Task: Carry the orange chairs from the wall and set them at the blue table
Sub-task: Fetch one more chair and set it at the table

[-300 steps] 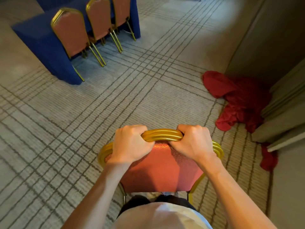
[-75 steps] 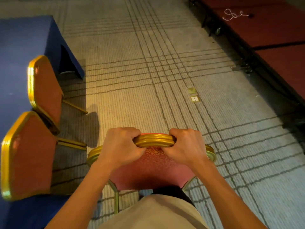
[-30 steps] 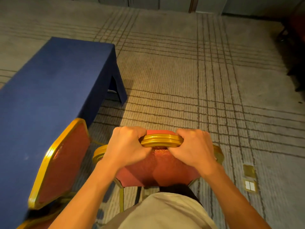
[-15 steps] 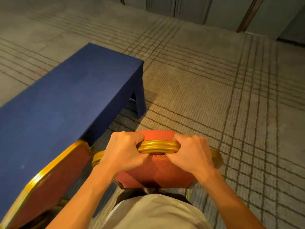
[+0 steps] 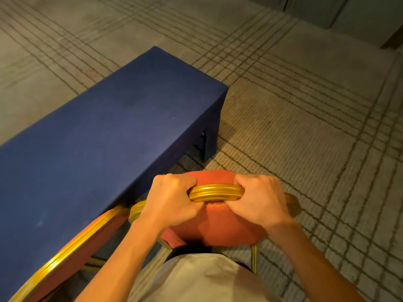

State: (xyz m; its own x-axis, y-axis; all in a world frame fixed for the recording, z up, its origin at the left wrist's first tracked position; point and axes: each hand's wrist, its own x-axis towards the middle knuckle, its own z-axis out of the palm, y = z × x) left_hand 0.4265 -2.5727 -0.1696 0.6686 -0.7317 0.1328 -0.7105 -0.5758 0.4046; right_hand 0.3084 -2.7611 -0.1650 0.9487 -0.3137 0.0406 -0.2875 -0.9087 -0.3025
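Left hand (image 5: 172, 201): grip clenched on gold top rail of orange chair (image 5: 218, 227)
Right hand (image 5: 259, 201): same rail, clenched
Blue table (image 5: 98, 138): just beside chair
Second orange chair (image 5: 69, 256): at table, lower left

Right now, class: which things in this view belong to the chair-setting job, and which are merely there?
Part of the job:
- carried chair, gripped at its gold top rail by the left hand and right hand
- blue table
- neighbouring chair already at the table

Merely there:
- patterned carpet
- grey wall panels
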